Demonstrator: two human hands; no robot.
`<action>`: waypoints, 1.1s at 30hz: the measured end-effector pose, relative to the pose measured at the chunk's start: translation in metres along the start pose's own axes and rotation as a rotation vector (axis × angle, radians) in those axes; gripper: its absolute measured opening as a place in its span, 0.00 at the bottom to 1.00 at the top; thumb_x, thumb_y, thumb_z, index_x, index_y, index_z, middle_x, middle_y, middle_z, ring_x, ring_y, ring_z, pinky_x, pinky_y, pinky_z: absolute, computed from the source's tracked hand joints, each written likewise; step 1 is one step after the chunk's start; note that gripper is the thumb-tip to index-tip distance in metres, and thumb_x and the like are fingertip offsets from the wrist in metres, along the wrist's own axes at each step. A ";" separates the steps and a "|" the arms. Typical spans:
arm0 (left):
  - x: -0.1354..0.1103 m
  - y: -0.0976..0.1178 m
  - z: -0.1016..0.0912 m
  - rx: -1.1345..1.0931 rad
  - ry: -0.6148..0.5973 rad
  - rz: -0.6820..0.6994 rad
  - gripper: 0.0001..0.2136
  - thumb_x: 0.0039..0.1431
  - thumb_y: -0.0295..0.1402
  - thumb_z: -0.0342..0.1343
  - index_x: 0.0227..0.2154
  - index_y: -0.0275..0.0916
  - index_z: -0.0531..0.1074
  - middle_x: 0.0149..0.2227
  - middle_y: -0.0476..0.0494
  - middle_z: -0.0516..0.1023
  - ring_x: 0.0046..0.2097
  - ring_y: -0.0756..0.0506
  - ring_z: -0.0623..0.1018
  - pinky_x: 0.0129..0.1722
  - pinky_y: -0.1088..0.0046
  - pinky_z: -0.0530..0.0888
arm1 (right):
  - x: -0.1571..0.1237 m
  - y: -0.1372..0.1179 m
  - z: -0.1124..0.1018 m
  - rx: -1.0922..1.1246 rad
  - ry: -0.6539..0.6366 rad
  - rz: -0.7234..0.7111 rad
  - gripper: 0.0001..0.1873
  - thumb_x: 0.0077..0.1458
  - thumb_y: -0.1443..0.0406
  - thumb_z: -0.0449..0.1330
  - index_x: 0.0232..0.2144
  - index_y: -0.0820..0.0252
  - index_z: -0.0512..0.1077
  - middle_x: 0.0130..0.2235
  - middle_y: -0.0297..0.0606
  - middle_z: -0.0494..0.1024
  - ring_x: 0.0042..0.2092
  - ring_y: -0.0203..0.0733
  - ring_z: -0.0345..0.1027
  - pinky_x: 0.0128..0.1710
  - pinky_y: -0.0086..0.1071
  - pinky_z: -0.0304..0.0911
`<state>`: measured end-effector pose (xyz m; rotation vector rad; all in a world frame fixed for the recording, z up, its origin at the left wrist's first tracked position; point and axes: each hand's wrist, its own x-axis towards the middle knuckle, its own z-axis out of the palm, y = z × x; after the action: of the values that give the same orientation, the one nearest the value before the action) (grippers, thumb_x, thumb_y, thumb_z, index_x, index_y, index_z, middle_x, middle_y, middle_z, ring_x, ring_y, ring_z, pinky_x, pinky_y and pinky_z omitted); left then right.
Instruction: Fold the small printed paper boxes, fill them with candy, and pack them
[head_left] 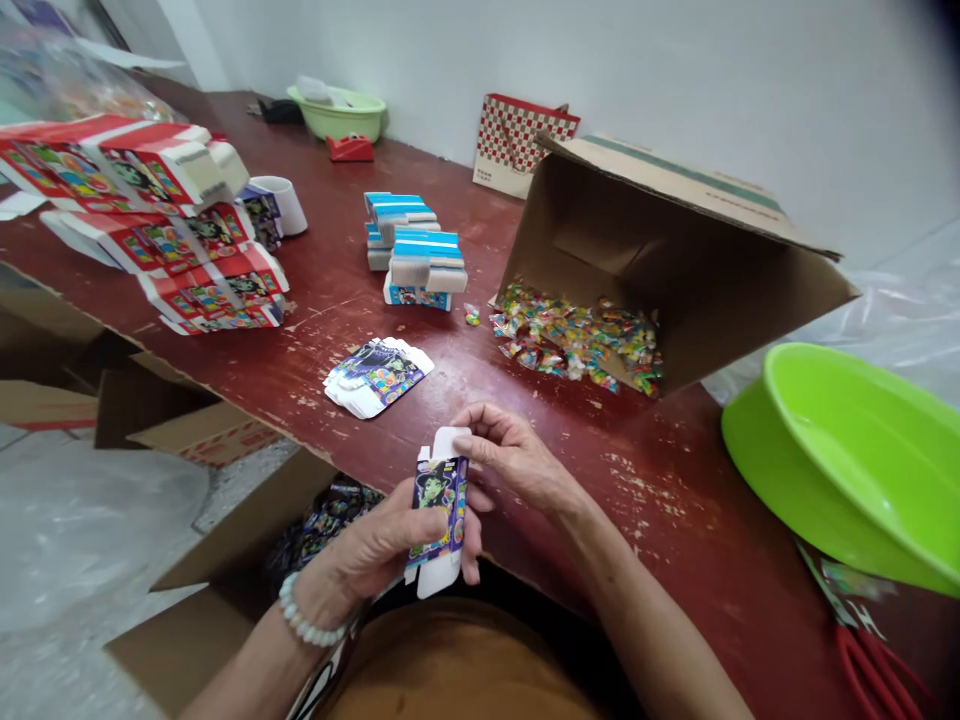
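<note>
Between my hands is a small purple candy box point(435, 505) with a green cartoon figure, its white end flaps sticking out at top and bottom. My left hand point(379, 540) grips the box from the left, thumb across its front. At the top, my right hand point(514, 455) pinches the white flap between thumb and fingers. On the table just beyond lies a small stack of flattened purple boxes point(379, 375). To the right, wrapped candies point(577, 335) spill from a tipped cardboard carton point(712, 240).
Bundles of red boxes point(202, 230) stand at left, blue bundles point(424, 255) mid-table. A green basin point(847, 480) and red-handled scissors point(877, 670) are at right. An open carton point(240, 560) with dark packets sits below the table edge. A checkered bag point(517, 145) stands behind.
</note>
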<state>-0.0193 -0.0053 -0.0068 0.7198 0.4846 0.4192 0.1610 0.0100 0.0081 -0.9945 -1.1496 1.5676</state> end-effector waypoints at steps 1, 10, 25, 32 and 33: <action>0.001 -0.002 0.002 0.022 0.024 0.016 0.21 0.47 0.42 0.68 0.41 0.34 0.76 0.32 0.39 0.81 0.31 0.43 0.81 0.32 0.71 0.75 | -0.003 0.000 0.000 0.026 0.007 0.001 0.19 0.48 0.53 0.69 0.37 0.57 0.72 0.32 0.32 0.75 0.29 0.33 0.65 0.25 0.25 0.61; 0.007 0.001 0.020 0.104 0.341 0.047 0.16 0.46 0.40 0.70 0.32 0.35 0.74 0.24 0.44 0.80 0.21 0.46 0.78 0.22 0.72 0.75 | -0.033 0.008 0.011 0.199 0.080 0.093 0.22 0.49 0.54 0.68 0.43 0.57 0.72 0.30 0.33 0.75 0.23 0.33 0.65 0.20 0.28 0.62; 0.011 -0.006 0.021 0.469 0.642 0.482 0.25 0.53 0.33 0.65 0.53 0.44 0.67 0.43 0.46 0.79 0.37 0.48 0.79 0.37 0.75 0.76 | -0.030 0.023 0.011 -0.083 0.406 -0.156 0.16 0.55 0.59 0.64 0.45 0.55 0.71 0.33 0.32 0.77 0.33 0.37 0.69 0.35 0.30 0.64; 0.013 0.013 0.008 0.414 0.466 0.356 0.11 0.55 0.36 0.64 0.39 0.39 0.75 0.30 0.48 0.79 0.30 0.50 0.75 0.29 0.78 0.73 | -0.021 0.017 -0.003 -0.103 0.322 -0.030 0.15 0.49 0.55 0.68 0.25 0.61 0.73 0.26 0.32 0.74 0.28 0.34 0.64 0.32 0.30 0.61; 0.013 0.016 0.008 0.440 0.461 0.360 0.10 0.55 0.36 0.64 0.39 0.39 0.75 0.31 0.48 0.78 0.29 0.50 0.75 0.28 0.79 0.72 | -0.018 0.014 -0.005 -0.070 0.332 -0.031 0.15 0.46 0.55 0.69 0.25 0.60 0.73 0.26 0.31 0.74 0.28 0.34 0.64 0.31 0.30 0.61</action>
<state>-0.0077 0.0083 0.0063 1.1507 0.9029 0.8398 0.1666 -0.0079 -0.0055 -1.2248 -0.9865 1.2859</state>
